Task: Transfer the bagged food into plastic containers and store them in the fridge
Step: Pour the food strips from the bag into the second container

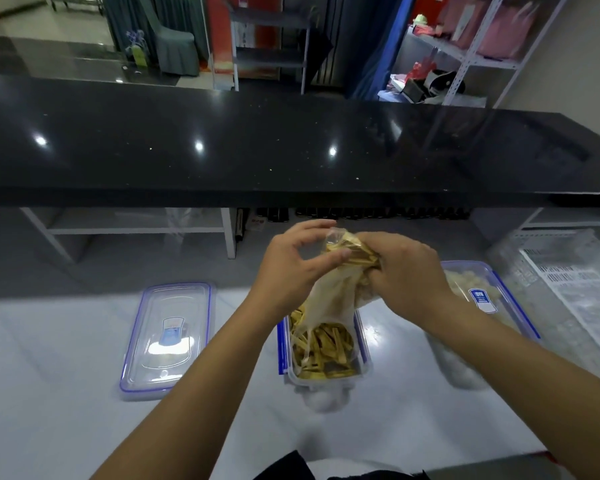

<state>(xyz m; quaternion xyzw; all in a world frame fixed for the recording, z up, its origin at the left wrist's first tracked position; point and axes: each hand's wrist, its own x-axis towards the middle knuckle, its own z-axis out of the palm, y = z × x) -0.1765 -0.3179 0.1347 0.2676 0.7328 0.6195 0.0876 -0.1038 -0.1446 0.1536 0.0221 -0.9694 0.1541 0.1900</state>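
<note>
Two hands work over a white tabletop (66,393). On it I count two plastic containers and one loose lid (167,336). The open container (284,344) sits in the middle, partly filled with yellow strips (326,355). The second container (482,299), to the right, has its blue-trimmed lid on and pale food inside. The loose lid lies flat to the left, well apart from the open container. One clear bag (329,299) is held upside down over the open container, its mouth hanging into the box among the strips, with more strips bunched in its raised end. A clear perforated tray (568,285) stands at the far right, and a black counter (291,150) runs across behind everything.

The left hand (291,268) is raised above the container's far end, palm turned to the right, fingers arched; its thumb and forefinger pinch the bag near the raised end. The right hand (406,271) reaches in from the right, back of the hand up, its grip closed tight around the bunched bag, fingers curled under and squeezing the strips. Both forearms stretch forward from the bottom of the view, and the right one crosses in front of the second container.
</note>
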